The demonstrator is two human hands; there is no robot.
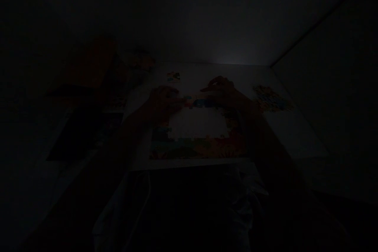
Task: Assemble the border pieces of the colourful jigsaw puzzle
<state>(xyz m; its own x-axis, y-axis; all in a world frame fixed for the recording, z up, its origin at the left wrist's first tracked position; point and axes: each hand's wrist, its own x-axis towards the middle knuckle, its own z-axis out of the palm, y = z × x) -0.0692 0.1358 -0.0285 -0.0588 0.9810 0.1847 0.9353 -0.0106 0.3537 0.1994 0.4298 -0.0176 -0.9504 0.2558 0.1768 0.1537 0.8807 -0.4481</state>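
The picture is very dark. A partly joined jigsaw puzzle [195, 149] lies flat on a white board, its colourful pieces forming a border around a bare white middle. My left hand [165, 100] rests at the puzzle's upper left, fingers stretched toward the top row and an index fingertip touching or just above it. Over the upper right is my right hand [223, 90], its fingers bent but apart, with nothing visible between them. Blue and orange top-row pieces [201, 101] show between both hands. Whether either hand presses a piece is hard to make out.
A pile of loose puzzle pieces [271, 99] lies on the right of the white board [298, 138]. A small joined cluster [173, 77] sits near the back edge. Left of the board are an orange object [97, 63] and a dark flat shape [79, 134]. A wall rises behind.
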